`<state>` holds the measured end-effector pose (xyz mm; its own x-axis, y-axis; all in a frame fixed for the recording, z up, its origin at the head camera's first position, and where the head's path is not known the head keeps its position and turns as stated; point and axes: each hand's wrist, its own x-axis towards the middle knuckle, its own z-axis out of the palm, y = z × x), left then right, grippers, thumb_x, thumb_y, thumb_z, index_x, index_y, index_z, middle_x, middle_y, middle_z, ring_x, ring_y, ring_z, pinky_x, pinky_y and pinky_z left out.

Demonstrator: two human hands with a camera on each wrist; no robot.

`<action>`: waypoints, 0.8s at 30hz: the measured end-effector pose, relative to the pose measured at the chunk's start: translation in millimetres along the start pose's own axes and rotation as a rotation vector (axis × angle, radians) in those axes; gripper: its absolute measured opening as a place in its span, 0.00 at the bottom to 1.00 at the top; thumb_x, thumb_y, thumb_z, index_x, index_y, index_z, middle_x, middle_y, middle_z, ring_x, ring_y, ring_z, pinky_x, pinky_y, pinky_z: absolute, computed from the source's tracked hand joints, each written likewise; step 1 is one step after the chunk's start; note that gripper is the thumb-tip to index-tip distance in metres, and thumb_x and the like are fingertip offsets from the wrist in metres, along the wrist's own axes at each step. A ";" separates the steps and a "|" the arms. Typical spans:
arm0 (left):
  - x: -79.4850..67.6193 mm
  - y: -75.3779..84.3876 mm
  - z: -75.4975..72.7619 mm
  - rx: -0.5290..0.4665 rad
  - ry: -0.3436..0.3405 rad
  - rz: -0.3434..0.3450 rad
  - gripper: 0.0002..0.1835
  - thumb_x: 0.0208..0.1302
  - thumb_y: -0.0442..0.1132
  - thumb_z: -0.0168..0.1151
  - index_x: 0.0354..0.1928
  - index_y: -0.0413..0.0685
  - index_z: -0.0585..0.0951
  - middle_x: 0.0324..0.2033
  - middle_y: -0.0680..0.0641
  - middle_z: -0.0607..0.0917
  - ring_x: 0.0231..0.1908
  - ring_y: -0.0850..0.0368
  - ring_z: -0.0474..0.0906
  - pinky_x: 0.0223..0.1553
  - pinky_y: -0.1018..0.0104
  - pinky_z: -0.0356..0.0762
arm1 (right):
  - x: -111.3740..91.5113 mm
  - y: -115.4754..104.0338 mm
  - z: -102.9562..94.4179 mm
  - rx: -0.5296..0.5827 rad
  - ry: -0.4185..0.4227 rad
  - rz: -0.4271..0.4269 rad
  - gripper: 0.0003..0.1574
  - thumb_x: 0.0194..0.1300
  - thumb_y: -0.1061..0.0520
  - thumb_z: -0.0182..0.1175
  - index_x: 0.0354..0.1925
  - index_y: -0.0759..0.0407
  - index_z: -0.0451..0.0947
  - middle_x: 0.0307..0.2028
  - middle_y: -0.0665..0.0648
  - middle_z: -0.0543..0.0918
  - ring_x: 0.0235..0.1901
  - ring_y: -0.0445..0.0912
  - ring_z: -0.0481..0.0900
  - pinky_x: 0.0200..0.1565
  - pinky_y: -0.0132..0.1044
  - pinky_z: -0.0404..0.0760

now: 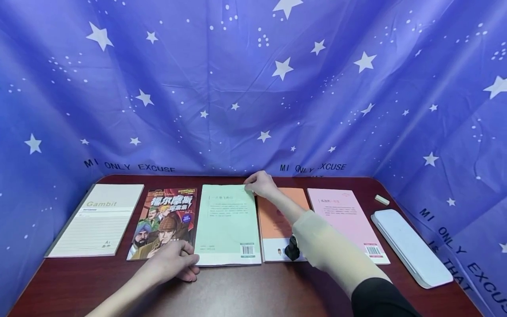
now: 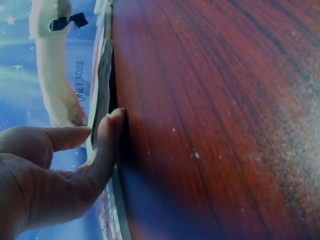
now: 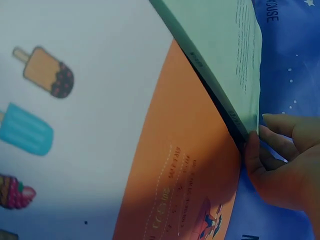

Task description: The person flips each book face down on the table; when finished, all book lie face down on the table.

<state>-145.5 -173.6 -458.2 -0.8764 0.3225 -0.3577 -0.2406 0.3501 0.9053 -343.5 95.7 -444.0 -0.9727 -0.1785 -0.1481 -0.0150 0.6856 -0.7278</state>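
Note:
A light green book [image 1: 225, 224], with a barcode at its lower right, lies in the middle of the row on the table. My left hand [image 1: 170, 260] pinches its lower left corner, thumb on the cover and fingers at the underside, as the left wrist view shows. At the far right corner, my right hand [image 3: 287, 162] grips the same book between thumb and fingers. An orange and white book [image 3: 185, 130] with ice-lolly pictures lies right beside it, partly under my right forearm in the head view. The detective comic book [image 1: 158, 220] is just left of the green book.
A Gambit notebook [image 1: 95, 224] lies at the far left of the dark red table [image 1: 237, 290]. Right of the orange book are a pink book [image 1: 340, 215], a white case [image 1: 412, 246] and a small eraser [image 1: 382, 200]. A blue star-patterned curtain [image 1: 237, 88] hangs behind.

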 end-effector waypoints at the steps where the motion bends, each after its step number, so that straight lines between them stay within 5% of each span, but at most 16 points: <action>1: -0.3 0.4 -0.2 0.006 0.000 0.001 0.12 0.72 0.29 0.57 0.47 0.23 0.72 0.27 0.40 0.88 0.23 0.57 0.87 0.30 0.60 0.90 | -0.4 -0.8 0.3 -0.017 -0.001 -0.007 0.13 0.69 0.58 0.64 0.49 0.59 0.88 0.49 0.60 0.89 0.38 0.49 0.89 0.41 0.39 0.89; 8: -2.4 2.5 -0.1 0.030 0.029 0.000 0.14 0.70 0.29 0.58 0.49 0.20 0.73 0.27 0.40 0.88 0.24 0.57 0.87 0.31 0.60 0.90 | -4.5 -8.1 0.9 -0.117 -0.017 -0.035 0.18 0.69 0.58 0.64 0.55 0.63 0.85 0.48 0.60 0.90 0.32 0.45 0.88 0.38 0.35 0.87; 14: -3.4 3.3 3.4 0.030 0.109 -0.048 0.10 0.69 0.28 0.60 0.44 0.28 0.71 0.26 0.39 0.87 0.22 0.56 0.87 0.29 0.59 0.90 | -6.7 -11.4 0.0 -0.211 -0.034 -0.061 0.21 0.69 0.57 0.64 0.58 0.63 0.84 0.52 0.59 0.90 0.32 0.41 0.86 0.39 0.32 0.84; 17: -3.4 3.5 4.7 0.071 0.135 -0.052 0.08 0.69 0.28 0.62 0.41 0.32 0.71 0.25 0.41 0.87 0.21 0.56 0.86 0.28 0.59 0.90 | -7.4 -11.9 -0.6 -0.234 -0.044 -0.076 0.13 0.70 0.57 0.64 0.45 0.65 0.88 0.34 0.53 0.89 0.23 0.37 0.74 0.32 0.29 0.74; 19: -3.2 3.8 5.4 0.103 0.150 -0.048 0.08 0.68 0.29 0.62 0.39 0.34 0.72 0.24 0.42 0.87 0.20 0.57 0.85 0.27 0.60 0.89 | -7.2 -11.8 -0.6 -0.237 -0.052 -0.084 0.11 0.70 0.56 0.64 0.35 0.64 0.85 0.23 0.49 0.77 0.20 0.37 0.64 0.28 0.29 0.66; 21: -2.9 4.0 5.9 0.131 0.162 -0.045 0.08 0.68 0.29 0.63 0.37 0.35 0.73 0.23 0.43 0.86 0.19 0.58 0.84 0.27 0.60 0.89 | -7.5 -11.8 -0.8 -0.233 -0.061 -0.086 0.11 0.70 0.56 0.64 0.32 0.62 0.84 0.21 0.49 0.71 0.18 0.38 0.59 0.26 0.30 0.63; 24: -2.6 4.1 6.4 0.158 0.170 -0.046 0.09 0.67 0.30 0.65 0.35 0.37 0.73 0.21 0.44 0.86 0.19 0.59 0.84 0.26 0.61 0.89 | -8.8 -12.0 -0.9 -0.230 -0.059 -0.088 0.11 0.70 0.56 0.64 0.44 0.60 0.89 0.30 0.52 0.85 0.19 0.38 0.64 0.28 0.29 0.68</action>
<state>-141.5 -167.5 -455.0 -0.9269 0.1548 -0.3420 -0.2254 0.4990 0.8368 -335.0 89.7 -433.4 -0.9501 -0.2814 -0.1345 -0.1583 0.8066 -0.5695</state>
